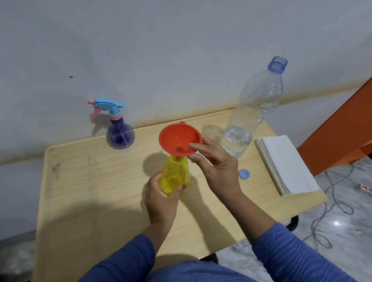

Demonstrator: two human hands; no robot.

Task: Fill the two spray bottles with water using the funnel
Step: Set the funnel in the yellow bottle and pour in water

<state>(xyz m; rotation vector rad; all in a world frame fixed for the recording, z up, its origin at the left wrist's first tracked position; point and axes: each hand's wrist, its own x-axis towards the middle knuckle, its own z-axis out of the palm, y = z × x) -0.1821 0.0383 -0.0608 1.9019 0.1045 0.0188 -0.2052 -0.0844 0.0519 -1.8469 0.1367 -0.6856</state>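
Gripping the yellow spray bottle [175,176] in my left hand [161,200], my right hand [218,172] fingers [198,146] pinch the funnel [179,139] rim above its neck.

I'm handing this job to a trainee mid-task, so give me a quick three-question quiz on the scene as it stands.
1. True or false: the purple spray bottle has its trigger head off.
2. Which hand holds the red funnel? A) left B) right C) neither
3. Fill in: the funnel's spout sits in the neck of the ___ bottle.

Key
1. False; its head is on.
2. B; the right hand pinches the rim, while the left hand steadies the yellow bottle.
3. Yellow.
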